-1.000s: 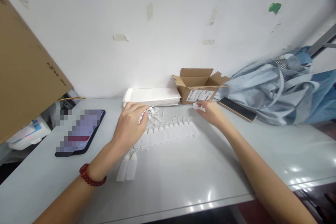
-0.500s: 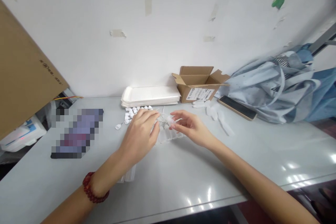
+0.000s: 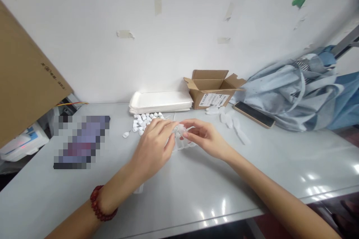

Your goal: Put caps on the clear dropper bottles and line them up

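My right hand [image 3: 207, 138] pinches a small translucent plastic piece [image 3: 181, 130] between thumb and fingers. Up against that piece come the fingertips of my left hand [image 3: 157, 143]; its fingers are bent together, and what they grip is hidden behind them. Below both hands lies a clear plastic tray or row of cases [image 3: 181, 145], partly covered by them. Many small white caps [image 3: 141, 121] are heaped just beyond my left hand, with one cap [image 3: 125, 134] lying apart. Under my left forearm a clear plastic piece [image 3: 138, 189] shows in part.
A stack of white sheets or envelopes [image 3: 162, 101] and an open cardboard box [image 3: 214, 95] stand by the wall. Translucent strips [image 3: 239, 130], a phone [image 3: 254, 114] and a pale blue cloth bag [image 3: 286, 93] lie to the right. A blurred-out flat object [image 3: 84, 142] is at left.
My left hand has moved right, closing the gap to the plastic piece in my right hand. More of the white caps show behind it. My right hand has barely shifted.
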Demonstrator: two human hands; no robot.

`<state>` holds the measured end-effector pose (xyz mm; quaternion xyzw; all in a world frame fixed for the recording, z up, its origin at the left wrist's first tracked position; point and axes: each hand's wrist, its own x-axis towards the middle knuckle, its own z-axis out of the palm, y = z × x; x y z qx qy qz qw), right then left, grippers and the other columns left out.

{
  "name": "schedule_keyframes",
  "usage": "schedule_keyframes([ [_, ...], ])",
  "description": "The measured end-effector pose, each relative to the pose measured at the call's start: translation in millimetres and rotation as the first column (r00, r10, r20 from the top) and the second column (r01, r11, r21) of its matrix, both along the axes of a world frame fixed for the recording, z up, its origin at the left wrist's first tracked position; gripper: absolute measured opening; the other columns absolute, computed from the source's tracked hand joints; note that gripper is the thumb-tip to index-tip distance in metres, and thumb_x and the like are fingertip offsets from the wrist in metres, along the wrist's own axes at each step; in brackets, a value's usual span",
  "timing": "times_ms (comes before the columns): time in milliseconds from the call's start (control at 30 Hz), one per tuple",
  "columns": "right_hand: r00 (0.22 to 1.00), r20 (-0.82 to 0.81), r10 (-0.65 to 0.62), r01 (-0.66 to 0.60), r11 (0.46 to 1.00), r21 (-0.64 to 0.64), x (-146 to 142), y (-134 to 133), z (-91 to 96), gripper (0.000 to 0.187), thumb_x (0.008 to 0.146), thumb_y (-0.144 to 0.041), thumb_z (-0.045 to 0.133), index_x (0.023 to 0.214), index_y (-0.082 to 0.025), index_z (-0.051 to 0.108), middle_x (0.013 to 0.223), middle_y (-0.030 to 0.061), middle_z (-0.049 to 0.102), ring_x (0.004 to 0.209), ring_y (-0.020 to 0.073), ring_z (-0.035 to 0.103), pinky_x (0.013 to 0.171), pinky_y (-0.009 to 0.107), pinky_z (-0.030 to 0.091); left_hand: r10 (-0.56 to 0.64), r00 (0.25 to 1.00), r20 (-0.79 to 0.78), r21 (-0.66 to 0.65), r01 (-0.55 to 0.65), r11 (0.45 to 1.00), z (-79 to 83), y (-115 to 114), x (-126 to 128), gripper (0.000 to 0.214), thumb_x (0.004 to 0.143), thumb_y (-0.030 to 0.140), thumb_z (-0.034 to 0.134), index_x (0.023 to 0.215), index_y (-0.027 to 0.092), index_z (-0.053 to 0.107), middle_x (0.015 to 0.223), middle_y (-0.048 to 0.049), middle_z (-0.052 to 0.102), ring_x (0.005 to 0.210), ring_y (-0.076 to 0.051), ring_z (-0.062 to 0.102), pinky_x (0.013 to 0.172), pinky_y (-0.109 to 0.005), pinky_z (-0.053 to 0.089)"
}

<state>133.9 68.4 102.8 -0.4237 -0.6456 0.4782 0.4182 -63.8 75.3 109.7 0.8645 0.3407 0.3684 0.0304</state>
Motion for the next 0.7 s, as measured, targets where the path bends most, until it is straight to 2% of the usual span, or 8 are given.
schedule_keyframes([
  [200, 0.999, -0.028, -0.033, 0.033, 0.999, 0.000, -2.3, -1.3, -0.3, 0.029, 0.084, -0.031, 0.063, 0.111, -0.021, 0.060, 0.104, 0.0063, 0.062, 0.082, 0.0191, 0.067, 0.072, 0.034, 0.053, -0.016, 1.000, 0.010, 0.027, 0.016, 1.000, 1.9, -0.9, 2.2, 0.029, 0.087, 0.008, 0.048, 0.115, 0.013, 0.058, 0.108, -0.0096, 0.063, 0.104, -0.024, 0.052, 0.089, -0.041, 0.048],
  [367, 0.993, -0.037, -0.109, 0.110, 0.994, 0.009, -3.4, -1.4, 1.0, 0.027, 0.083, -0.030, 0.063, 0.108, -0.020, 0.061, 0.097, 0.0050, 0.064, 0.070, 0.0142, 0.062, 0.066, 0.031, 0.052, -0.030, 0.999, -0.041, 0.067, 0.033, 0.997, 0.5, -5.0, 4.9, 0.035, 0.086, 0.006, 0.048, 0.120, 0.012, 0.054, 0.115, -0.0116, 0.060, 0.110, -0.026, 0.050, 0.095, -0.044, 0.046],
  [700, 0.979, -0.168, -0.112, 0.109, 0.994, -0.029, -8.7, -2.4, 3.8, 0.031, 0.082, -0.034, 0.065, 0.108, -0.020, 0.057, 0.090, 0.0032, 0.063, 0.070, 0.0143, 0.065, 0.063, 0.030, 0.054, 0.031, 0.990, -0.134, 0.125, -0.015, 0.992, -2.8, -8.6, 6.8, 0.039, 0.086, 0.009, 0.049, 0.124, 0.011, 0.054, 0.135, -0.0175, 0.049, 0.134, -0.035, 0.032, 0.105, -0.055, 0.039],
])
